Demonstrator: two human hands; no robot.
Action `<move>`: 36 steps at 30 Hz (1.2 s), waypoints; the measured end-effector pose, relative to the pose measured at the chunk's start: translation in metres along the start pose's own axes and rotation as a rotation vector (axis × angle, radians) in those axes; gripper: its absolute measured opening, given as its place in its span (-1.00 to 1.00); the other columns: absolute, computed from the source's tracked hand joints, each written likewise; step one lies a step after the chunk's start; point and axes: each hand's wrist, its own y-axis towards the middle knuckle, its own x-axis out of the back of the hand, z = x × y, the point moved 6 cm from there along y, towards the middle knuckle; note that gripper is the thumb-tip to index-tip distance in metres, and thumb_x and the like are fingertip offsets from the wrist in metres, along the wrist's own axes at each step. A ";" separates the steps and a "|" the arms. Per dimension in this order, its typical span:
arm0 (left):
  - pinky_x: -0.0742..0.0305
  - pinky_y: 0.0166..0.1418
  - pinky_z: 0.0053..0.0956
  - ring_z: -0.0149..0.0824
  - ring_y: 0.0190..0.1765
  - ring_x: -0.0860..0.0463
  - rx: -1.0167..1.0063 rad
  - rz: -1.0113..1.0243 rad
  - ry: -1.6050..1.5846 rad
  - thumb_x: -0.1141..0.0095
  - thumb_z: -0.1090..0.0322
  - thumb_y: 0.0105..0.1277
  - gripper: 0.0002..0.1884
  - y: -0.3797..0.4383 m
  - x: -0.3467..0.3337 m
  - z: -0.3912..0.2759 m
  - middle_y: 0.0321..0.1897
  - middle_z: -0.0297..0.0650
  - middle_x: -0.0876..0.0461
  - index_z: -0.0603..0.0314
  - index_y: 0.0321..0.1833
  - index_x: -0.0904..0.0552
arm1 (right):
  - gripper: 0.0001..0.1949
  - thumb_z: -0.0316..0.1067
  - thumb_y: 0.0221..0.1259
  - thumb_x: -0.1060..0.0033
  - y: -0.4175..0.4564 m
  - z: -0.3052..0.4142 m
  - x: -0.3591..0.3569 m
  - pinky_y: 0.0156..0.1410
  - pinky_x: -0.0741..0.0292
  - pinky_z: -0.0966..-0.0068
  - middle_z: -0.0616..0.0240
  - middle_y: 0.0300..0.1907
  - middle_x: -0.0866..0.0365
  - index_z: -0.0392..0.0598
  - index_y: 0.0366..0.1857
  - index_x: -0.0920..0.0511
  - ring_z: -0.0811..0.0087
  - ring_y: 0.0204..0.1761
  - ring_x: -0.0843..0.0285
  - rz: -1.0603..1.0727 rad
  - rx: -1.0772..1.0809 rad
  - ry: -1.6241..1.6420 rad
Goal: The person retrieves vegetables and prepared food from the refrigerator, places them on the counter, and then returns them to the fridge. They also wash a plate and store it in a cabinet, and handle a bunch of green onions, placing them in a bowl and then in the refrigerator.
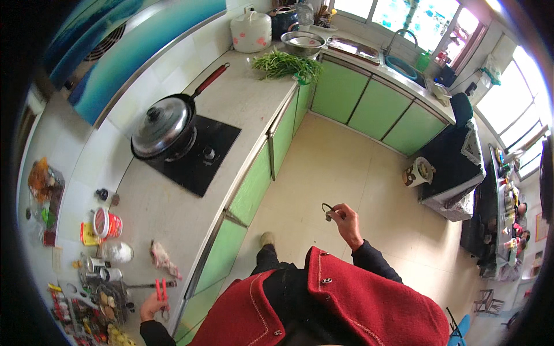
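Note:
My left hand (152,305), at the lower left over the counter, is closed around a tool with red handles (161,289), perhaps scissors or pliers. Just above it a small piece of raw meat (163,258) lies on the pale countertop (138,207). My right hand (346,221) is raised over the floor in the middle, pinching a small dark object with a thin black loop (327,212); I cannot tell what it is. Farther up the counter, a lidded wok (162,125) rests on the black gas hob (216,151), its red-brown handle pointing toward the upper right.
Jars, a red-and-white tub (107,223) and seasoning packets crowd the counter's left side. Leafy green vegetables (285,67), a steel bowl (303,43) and a white cooker (251,31) stand at the far corner. A waste bin (417,172) is on the floor beside a dark cabinet (454,158).

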 end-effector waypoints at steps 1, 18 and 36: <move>-0.44 -0.42 -0.46 -0.34 -0.49 -0.56 -0.098 0.010 -0.066 -0.07 0.50 0.09 -0.78 0.006 -0.030 -0.073 -0.47 -0.26 -0.52 0.25 -0.17 -0.46 | -0.91 -0.47 0.06 -0.21 0.016 -0.004 0.001 -0.53 -0.22 0.67 0.37 -0.65 -0.51 -0.18 -0.38 -0.52 0.69 -0.61 -0.32 0.008 -0.008 0.010; -0.46 -0.05 -0.53 -0.39 -0.18 -0.61 -0.927 0.153 -0.212 -0.06 0.54 0.21 -0.78 0.289 -0.270 -0.663 -0.24 -0.23 -0.62 0.37 -0.08 -0.53 | -0.93 -0.50 0.09 -0.20 0.287 0.017 0.124 -0.48 -0.21 0.73 0.52 -0.61 -0.41 -0.19 -0.36 -0.54 0.75 -0.54 -0.25 -0.339 0.031 -0.047; -0.60 -0.09 -0.40 -0.50 -0.27 -0.56 -0.840 0.135 -0.947 -0.10 0.56 0.17 -0.69 0.444 -0.377 -0.981 -0.43 -0.41 -0.49 0.24 0.00 -0.53 | -0.89 -0.44 0.11 -0.20 0.715 0.030 0.312 -0.40 -0.32 0.66 0.42 -0.59 -0.48 -0.22 -0.33 -0.53 0.68 -0.51 -0.33 -0.283 0.301 -0.236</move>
